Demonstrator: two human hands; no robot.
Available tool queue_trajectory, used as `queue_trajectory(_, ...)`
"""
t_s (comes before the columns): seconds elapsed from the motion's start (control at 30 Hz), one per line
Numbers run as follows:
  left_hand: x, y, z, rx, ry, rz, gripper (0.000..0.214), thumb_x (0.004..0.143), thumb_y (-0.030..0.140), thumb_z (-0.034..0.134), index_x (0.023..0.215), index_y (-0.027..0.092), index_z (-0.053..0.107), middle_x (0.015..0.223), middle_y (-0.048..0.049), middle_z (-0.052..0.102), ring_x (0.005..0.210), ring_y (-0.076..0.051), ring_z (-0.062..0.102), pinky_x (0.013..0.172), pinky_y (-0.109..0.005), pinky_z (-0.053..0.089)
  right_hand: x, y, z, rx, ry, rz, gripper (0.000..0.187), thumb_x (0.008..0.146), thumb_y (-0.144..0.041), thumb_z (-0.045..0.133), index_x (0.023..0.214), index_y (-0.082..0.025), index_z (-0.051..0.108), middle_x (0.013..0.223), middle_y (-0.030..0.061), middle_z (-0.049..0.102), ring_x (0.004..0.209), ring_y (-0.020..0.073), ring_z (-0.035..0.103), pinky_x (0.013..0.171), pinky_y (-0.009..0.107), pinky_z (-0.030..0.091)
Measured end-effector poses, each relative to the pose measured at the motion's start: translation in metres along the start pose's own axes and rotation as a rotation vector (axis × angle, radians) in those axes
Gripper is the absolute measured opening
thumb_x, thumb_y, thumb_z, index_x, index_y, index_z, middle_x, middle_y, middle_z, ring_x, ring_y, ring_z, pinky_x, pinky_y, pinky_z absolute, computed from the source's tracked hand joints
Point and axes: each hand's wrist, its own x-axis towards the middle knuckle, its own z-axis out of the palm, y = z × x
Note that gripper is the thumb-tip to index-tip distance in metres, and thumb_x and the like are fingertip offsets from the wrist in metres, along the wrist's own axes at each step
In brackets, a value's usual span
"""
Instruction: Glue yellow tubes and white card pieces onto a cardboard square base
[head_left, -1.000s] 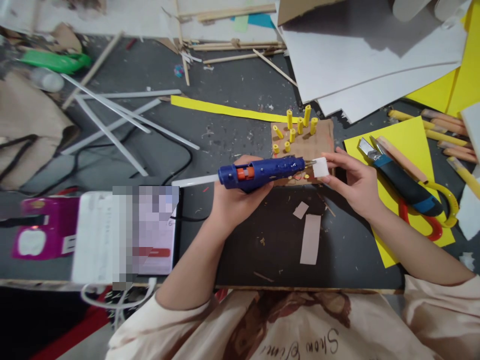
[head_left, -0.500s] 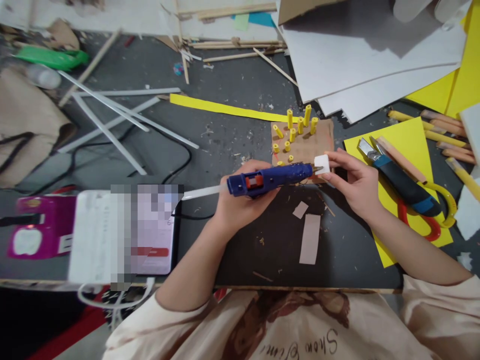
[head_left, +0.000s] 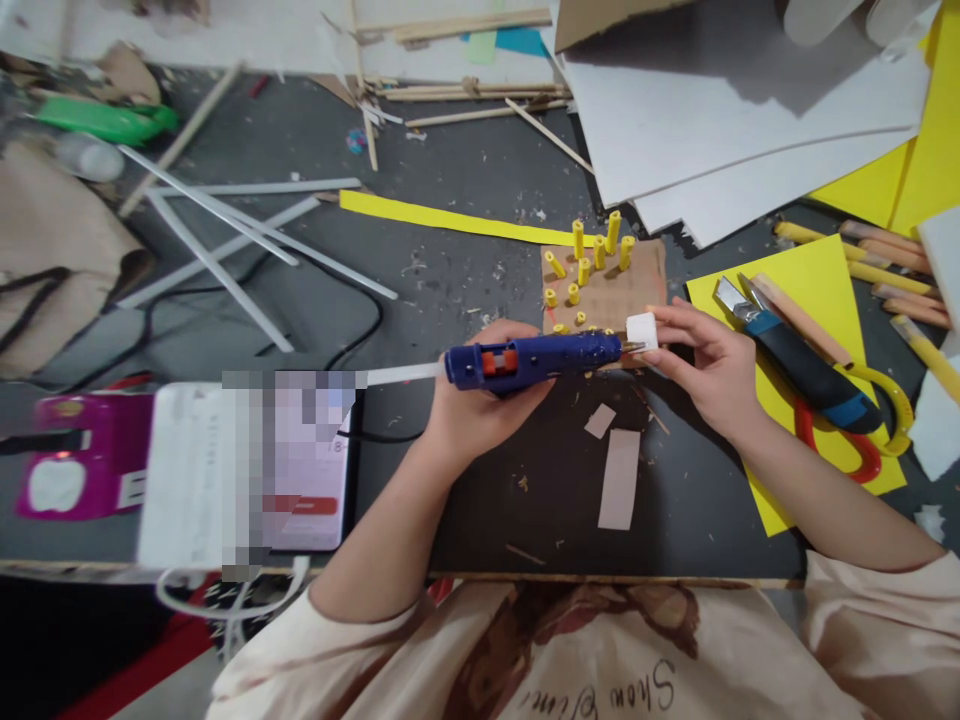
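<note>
Glue gun [head_left: 559, 358], dark blue and orange-red.

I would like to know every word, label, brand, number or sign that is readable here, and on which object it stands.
"Show", on the shirt; the next word is unclear.
Screen: partly pixelated, the rest too blurred.
White device: print too blurred.
Purple device: label too small.
Blue glue gun: none readable.

free passage left of obstructive yellow posts [head_left: 599, 253]
</note>
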Motion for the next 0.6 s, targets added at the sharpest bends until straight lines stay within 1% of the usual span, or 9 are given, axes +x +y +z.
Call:
queue_trajectory(0.07, 0.0, -0.002, 0.0, -0.007, 0.007, 0.026, 0.01, 0.072, 0.029, 0.065, 0.076, 0.022, 0.061, 0.08, -0.0027, 0.07, 0.072, -0.02, 0.066, 0.067, -0.032, 0.056, -0.001, 0.001, 0.0, 0.027, 0.006, -0.002, 0.03, 0.081, -0.031, 0.073, 0.111, -0.027, 0.069, 0.09, -0.0032, 0.078, 0.086, 0.0173, 0.074, 0.116, 0.05, 0.036)
queue_trajectory(0.13, 0.0, -0.004, 0.0, -0.015, 0.02, 0.055, 0.009, 0.072, 0.027, 0.065, 0.076, 0.022, 0.06, 0.079, -0.0027, 0.07, 0.071, -0.02, 0.066, 0.066, -0.032, 0.056, -0.001, 0.002, 0.0, 0.066, 0.02, 0.022, 0.032, 0.081, -0.032, 0.073, 0.112, -0.026, 0.068, 0.091, -0.0024, 0.078, 0.087, 0.0172, 0.074, 0.111, 0.047, 0.043)
queue_trajectory(0.23, 0.0, -0.007, 0.001, -0.02, 0.053, 0.088, 0.008, 0.073, 0.024, 0.066, 0.078, 0.021, 0.061, 0.079, -0.0021, 0.069, 0.07, -0.019, 0.067, 0.066, -0.032, 0.056, -0.002, 0.001, 0.0, 0.137, 0.038, 0.084, 0.036, 0.08, -0.036, 0.074, 0.113, -0.025, 0.067, 0.097, 0.0006, 0.077, 0.089, 0.0183, 0.074, 0.091, 0.039, 0.058)
queue_trajectory(0.3, 0.0, -0.009, 0.001, -0.014, 0.083, 0.108, 0.009, 0.072, 0.023, 0.066, 0.08, 0.022, 0.062, 0.079, -0.0013, 0.069, 0.07, -0.019, 0.067, 0.067, -0.031, 0.057, -0.002, 0.001, 0.0, 0.16, 0.058, 0.089, 0.037, 0.079, -0.038, 0.074, 0.112, -0.024, 0.067, 0.102, 0.0021, 0.076, 0.09, 0.0186, 0.073, 0.082, 0.035, 0.06)
queue_trajectory(0.4, 0.001, -0.012, 0.0, 0.012, 0.145, 0.098, 0.012, 0.072, 0.025, 0.067, 0.083, 0.022, 0.062, 0.082, -0.0018, 0.07, 0.075, -0.02, 0.069, 0.071, -0.032, 0.058, 0.001, 0.001, 0.0, 0.156, 0.107, 0.029, 0.031, 0.08, -0.038, 0.073, 0.108, -0.025, 0.065, 0.108, 0.0041, 0.074, 0.096, 0.0193, 0.071, 0.086, 0.035, 0.059)
queue_trajectory(0.47, 0.001, -0.014, -0.003, 0.021, 0.192, 0.053, 0.015, 0.071, 0.026, 0.068, 0.084, 0.022, 0.062, 0.086, -0.0028, 0.07, 0.079, -0.021, 0.069, 0.074, -0.033, 0.058, 0.003, 0.001, -0.001, 0.167, 0.109, -0.024, 0.026, 0.082, -0.034, 0.07, 0.105, -0.025, 0.063, 0.113, 0.0058, 0.071, 0.104, 0.0198, 0.069, 0.09, 0.036, 0.057)
queue_trajectory(0.53, 0.0, -0.018, -0.005, 0.026, 0.228, -0.02, 0.017, 0.072, 0.029, 0.068, 0.087, 0.022, 0.063, 0.085, -0.0028, 0.07, 0.079, -0.022, 0.069, 0.072, -0.034, 0.059, 0.004, 0.0, -0.003, 0.139, 0.07, -0.059, 0.023, 0.083, -0.029, 0.069, 0.104, -0.024, 0.061, 0.113, 0.0064, 0.07, 0.106, 0.0197, 0.066, 0.092, 0.036, 0.055)
queue_trajectory(0.6, -0.001, -0.022, -0.007, 0.034, 0.254, -0.093, 0.021, 0.073, 0.032, 0.069, 0.091, 0.023, 0.063, 0.084, -0.0024, 0.07, 0.077, -0.022, 0.069, 0.067, -0.034, 0.059, 0.006, -0.003, -0.006, 0.038, 0.008, -0.064, 0.024, 0.082, -0.026, 0.068, 0.104, -0.024, 0.06, 0.109, 0.0056, 0.069, 0.103, 0.0193, 0.066, 0.091, 0.035, 0.054)
